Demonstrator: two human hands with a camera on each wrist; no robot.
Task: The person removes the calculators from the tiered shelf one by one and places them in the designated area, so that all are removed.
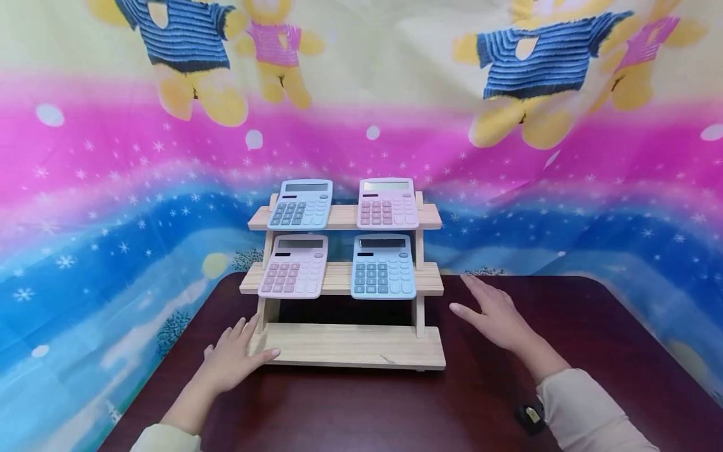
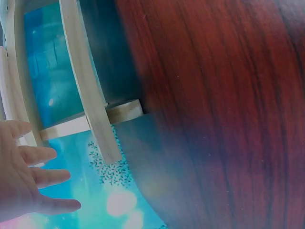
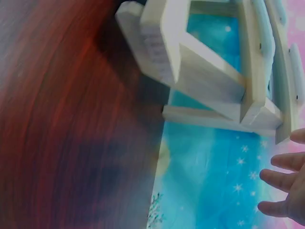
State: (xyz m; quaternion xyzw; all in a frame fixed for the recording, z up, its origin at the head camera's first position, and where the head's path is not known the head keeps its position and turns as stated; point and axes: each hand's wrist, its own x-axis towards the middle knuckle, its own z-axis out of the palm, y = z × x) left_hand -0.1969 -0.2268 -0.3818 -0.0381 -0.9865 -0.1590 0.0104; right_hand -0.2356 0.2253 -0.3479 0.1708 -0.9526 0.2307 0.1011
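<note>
A three-tier wooden stand (image 1: pixel 350 344) bears calculators on its upper two tiers. On the top tier a blue calculator (image 1: pixel 301 204) leans at left and a pink calculator (image 1: pixel 387 203) at right. Below them are a pink calculator (image 1: pixel 294 267) at left and a blue calculator (image 1: pixel 383 267) at right. My left hand (image 1: pixel 233 356), fingers spread, is at the left end of the bottom tier, its thumb overlapping the board. To the right of the stand my right hand (image 1: pixel 496 314) is held apart from it, fingers extended. Neither hand holds anything.
The stand is on a dark red-brown wooden table (image 1: pixel 350 414). A small black object (image 1: pixel 530 417) lies by the right sleeve. Behind the table hangs a colourful cloth (image 1: pixel 361 81) printed with bears and snowflakes.
</note>
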